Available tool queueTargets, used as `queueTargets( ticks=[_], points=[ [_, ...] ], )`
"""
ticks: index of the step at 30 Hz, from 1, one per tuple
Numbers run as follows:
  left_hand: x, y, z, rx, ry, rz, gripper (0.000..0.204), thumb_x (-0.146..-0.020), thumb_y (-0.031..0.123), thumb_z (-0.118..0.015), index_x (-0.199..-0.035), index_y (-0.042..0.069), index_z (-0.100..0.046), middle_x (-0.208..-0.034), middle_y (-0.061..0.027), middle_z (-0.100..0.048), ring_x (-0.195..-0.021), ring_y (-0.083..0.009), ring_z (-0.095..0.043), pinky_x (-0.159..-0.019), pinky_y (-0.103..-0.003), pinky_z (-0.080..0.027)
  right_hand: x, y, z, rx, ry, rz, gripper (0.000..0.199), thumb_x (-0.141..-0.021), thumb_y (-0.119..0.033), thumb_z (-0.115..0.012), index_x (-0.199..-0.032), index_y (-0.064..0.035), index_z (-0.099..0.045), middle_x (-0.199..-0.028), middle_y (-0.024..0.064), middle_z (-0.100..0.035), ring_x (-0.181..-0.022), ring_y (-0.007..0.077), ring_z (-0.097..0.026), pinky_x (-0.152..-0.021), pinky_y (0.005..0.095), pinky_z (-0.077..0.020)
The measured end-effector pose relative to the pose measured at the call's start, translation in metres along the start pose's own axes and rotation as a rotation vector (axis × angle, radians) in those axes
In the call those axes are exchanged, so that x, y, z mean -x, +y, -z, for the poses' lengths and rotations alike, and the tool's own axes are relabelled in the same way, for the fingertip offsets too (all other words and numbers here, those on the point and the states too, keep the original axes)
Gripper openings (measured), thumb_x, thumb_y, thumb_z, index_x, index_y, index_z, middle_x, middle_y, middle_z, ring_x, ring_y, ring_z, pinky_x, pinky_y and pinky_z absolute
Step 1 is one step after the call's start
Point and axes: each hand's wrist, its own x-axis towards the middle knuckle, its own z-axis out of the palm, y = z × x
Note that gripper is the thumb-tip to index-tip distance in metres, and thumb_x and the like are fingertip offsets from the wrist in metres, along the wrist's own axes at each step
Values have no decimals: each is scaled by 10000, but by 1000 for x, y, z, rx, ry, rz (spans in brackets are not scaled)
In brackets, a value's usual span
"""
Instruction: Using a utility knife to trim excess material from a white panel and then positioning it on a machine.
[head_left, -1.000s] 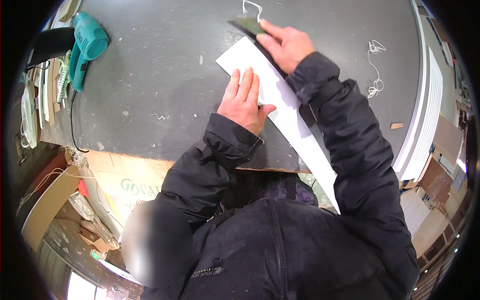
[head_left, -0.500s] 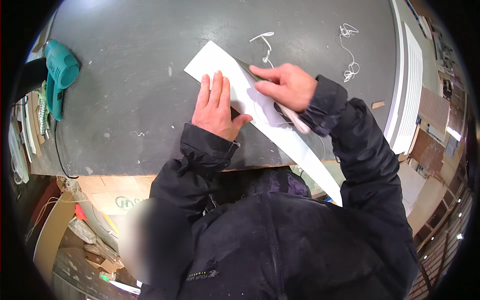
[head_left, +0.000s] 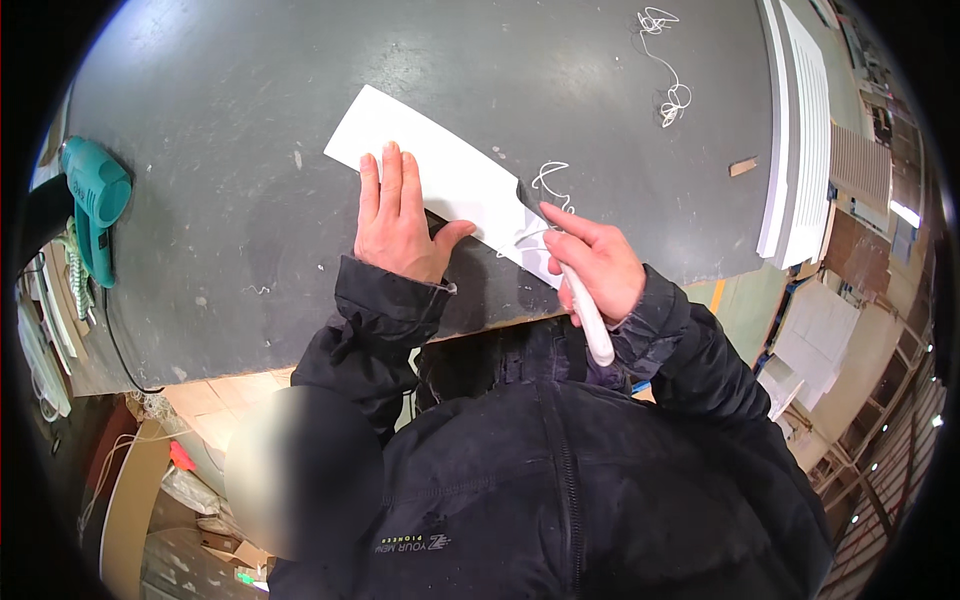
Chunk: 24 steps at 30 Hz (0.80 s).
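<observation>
A long white strip [head_left: 450,165], like a smooth plastic or card panel, lies slantwise on the dark worktable [head_left: 240,250]. My left hand [head_left: 400,220] presses flat on it with fingers stretched and thumb out to the side. At the strip's lower right part, my right hand [head_left: 605,270] is closed round the white handle of a knife [head_left: 592,325]. Only a dark bit of what looks like its blade shows beside the strip's edge; the fingers hide the rest. A thin white shaving [head_left: 530,237] curls by my right fingertips.
Curled white shavings [head_left: 553,180] lie just beyond my right hand, with a tangled white strand [head_left: 670,100] farther off. A teal heat gun [head_left: 97,195] stands at the left with its cord trailing. White ribbed panels [head_left: 800,150] line the right edge, near a small brown scrap [head_left: 743,166].
My right hand has drawn the knife toward me along the strip's right edge. The view has shifted, and the strip's long tapering end no longer shows past my right arm.
</observation>
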Motion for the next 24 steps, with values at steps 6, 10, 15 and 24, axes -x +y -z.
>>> queueTargets(
  ticks=[6, 10, 15, 24],
  points=[
    [1, -3, -2, 10, 21, -20, 945, -636, 330, -872, -1369, -71, -429, -1467, -257, -384, -1387, -466, -301, -1103, -446, -351, -7, -5, -26, -47, 75, 16, 628, -946, -247, -582, -1478, -18, -340, -768, 28, -522, -474, 114, -514, -391, 273, -444],
    [0, -3, -5, 4, 52, -45, 929, -604, 328, -865, -1338, -77, -463, -1442, -243, -414, -1371, -456, -328, -1098, -430, -365, -12, -2, -37, 32, 146, 54, 523, -929, -246, -611, -1334, 64, -495, -673, 35, -547, -470, 101, -516, -384, 270, -399],
    [1, -4, -6, -3, 24, -34, 943, -619, 346, -858, -1353, -74, -440, -1458, -244, -391, -1365, -472, -325, -1093, -457, -363, -4, -21, -40, 360, 104, -109, 459, -924, -235, -616, -1249, 86, -572, -596, 1, -544, -499, 62, -497, -446, 260, -407],
    [-1, -5, -11, -49, 57, -62, 935, -640, 382, -846, -1346, -78, -441, -1454, -258, -391, -1360, -488, -326, -1082, -467, -374, -9, -13, -5, 805, 54, 201, 595, -797, -292, -668, -1270, 51, -556, -596, 149, -545, -564, 115, -547, -570, 333, -463]
  ],
)
